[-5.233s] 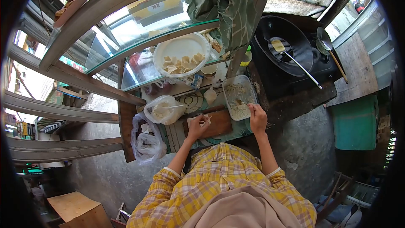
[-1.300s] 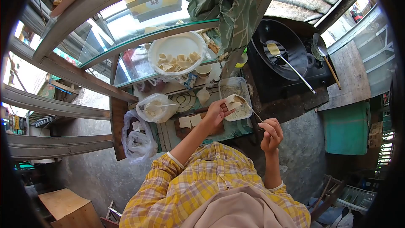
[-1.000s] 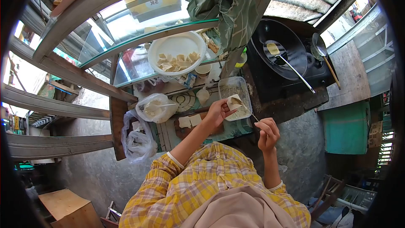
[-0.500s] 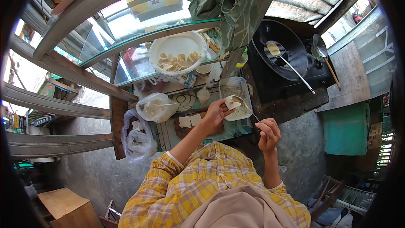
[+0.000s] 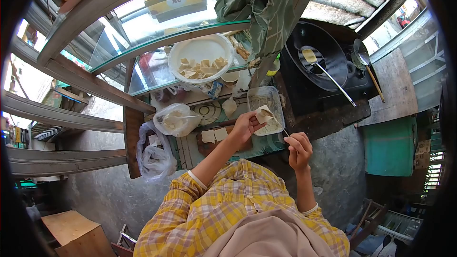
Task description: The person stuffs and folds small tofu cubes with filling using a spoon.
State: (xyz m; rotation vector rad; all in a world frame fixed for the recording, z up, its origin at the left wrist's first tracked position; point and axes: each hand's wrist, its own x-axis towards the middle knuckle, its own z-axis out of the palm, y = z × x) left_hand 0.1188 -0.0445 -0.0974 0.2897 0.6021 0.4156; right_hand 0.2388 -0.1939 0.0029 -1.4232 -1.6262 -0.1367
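Note:
My left hand (image 5: pixel 244 127) pinches a pale square wrapper (image 5: pixel 263 113), its edges curling up, above a clear plastic container (image 5: pixel 280 99) of pale, mushy filling (image 5: pixel 264 101). My right hand (image 5: pixel 298 148) is closed on a thin-handled spoon (image 5: pixel 285 132) at the container's near right corner; its tip is hard to make out. Left of the container, more flat pale wrappers (image 5: pixel 214 135) lie on a brown board (image 5: pixel 205 149). Further back, a white plate (image 5: pixel 202 50) on a glass shelf carries several folded pale pieces (image 5: pixel 202 69).
A black wok (image 5: pixel 328 43) with a long-handled turner (image 5: pixel 335 84) sits on the stove at right, beside a skimmer (image 5: pixel 367 66). Plastic bags (image 5: pixel 177 120) stand at left. The wooden cabinet frame (image 5: pixel 190 34) and glass shelf edge overhang the back.
My right hand has shifted slightly left and down, and the spoon has drawn lower, away from the wrapper. My left hand still holds the wrapper in nearly the same place.

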